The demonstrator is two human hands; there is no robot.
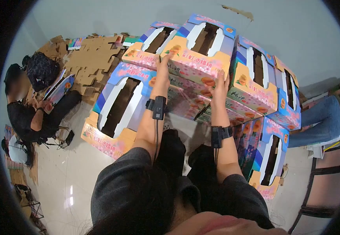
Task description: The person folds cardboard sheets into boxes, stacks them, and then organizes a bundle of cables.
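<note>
Both my arms reach forward to a printed cardboard fruit box [193,58], orange, blue and pink with an open slot in its top. It sits high on the stack in front of me. My left hand [162,72] is against its front left corner, and my right hand [219,92] against its front right corner, so the box is between them. Fingers on both hands are partly hidden behind its sides. A similar box [144,56] adjoins it on the left, and another box [256,88] stands right of my right hand.
Lower left is a large box [107,135]; lower right, more boxes [269,172]. Flattened cardboard [89,58] lies at the back left. A person [23,117] sits at the left handling a printed piece; another person's jeans [320,123] show at the right.
</note>
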